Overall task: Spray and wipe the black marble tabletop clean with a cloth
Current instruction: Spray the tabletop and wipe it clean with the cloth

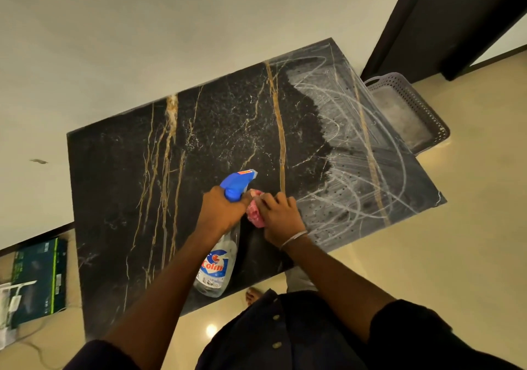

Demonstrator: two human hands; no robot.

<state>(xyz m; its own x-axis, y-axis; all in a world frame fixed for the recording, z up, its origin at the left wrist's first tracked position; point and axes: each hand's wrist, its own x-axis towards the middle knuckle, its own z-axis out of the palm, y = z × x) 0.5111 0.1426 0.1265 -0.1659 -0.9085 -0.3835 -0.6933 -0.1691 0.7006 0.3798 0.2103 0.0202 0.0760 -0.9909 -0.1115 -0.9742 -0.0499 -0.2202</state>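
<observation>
The black marble tabletop (119,187) with gold veins fills the middle of the head view. Its right part carries whitish smeared swirls and droplets; the left and middle look dark. My left hand (221,211) grips the neck of a clear spray bottle (216,267) with a blue trigger head, nozzle pointing away over the table. My right hand (281,217) holds a bunched pink cloth (254,214) right beside the bottle, low over the near edge of the table.
A grey perforated plastic basket (410,107) sits on the floor past the table's right side. A dark door frame (445,21) rises at top right. A green box (37,278) and a cable lie on the floor at left. A bare foot (252,295) shows below the table edge.
</observation>
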